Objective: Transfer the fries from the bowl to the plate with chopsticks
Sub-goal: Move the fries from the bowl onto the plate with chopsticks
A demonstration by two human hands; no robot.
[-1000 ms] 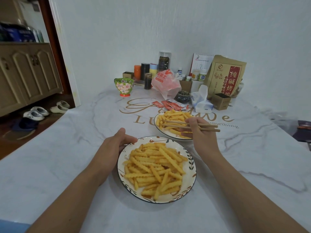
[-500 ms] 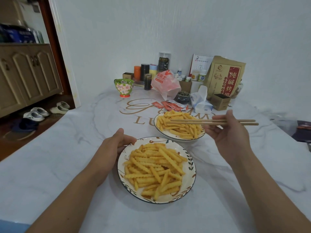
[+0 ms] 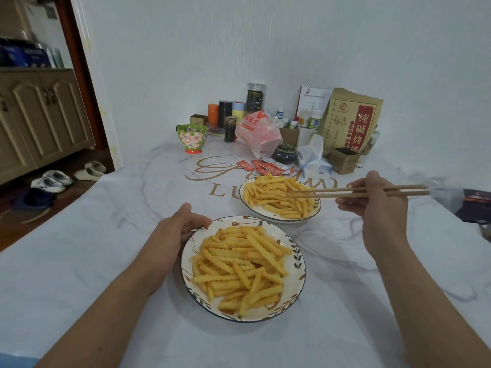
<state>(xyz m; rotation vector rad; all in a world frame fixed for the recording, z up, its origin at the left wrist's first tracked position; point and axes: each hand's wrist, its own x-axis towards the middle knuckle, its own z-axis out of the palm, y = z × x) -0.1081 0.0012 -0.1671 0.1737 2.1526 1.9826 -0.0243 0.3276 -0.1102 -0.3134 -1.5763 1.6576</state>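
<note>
- While I am scanning from the left, my left hand (image 3: 183, 227) is lying at the near plate (image 3: 297, 264), its curled fingers touching the left rim, steadying it and pinching nothing.
- Fries (image 3: 239, 264) are already piling across that plate, long axes crossing every way.
- Beyond it and slightly right, the bowl (image 3: 245, 201) is sitting apart from the plate, still holding fries (image 3: 276, 197).
- My right hand (image 3: 377, 205), the nearer one to the bowl, is pinching the chopsticks (image 3: 329, 193), which are running level, tips pointing left over the bowl's fries and gripping none.
- Bare table (image 3: 345, 235) is lying between the two dishes, so I am judging the carry path toward me open.
</note>
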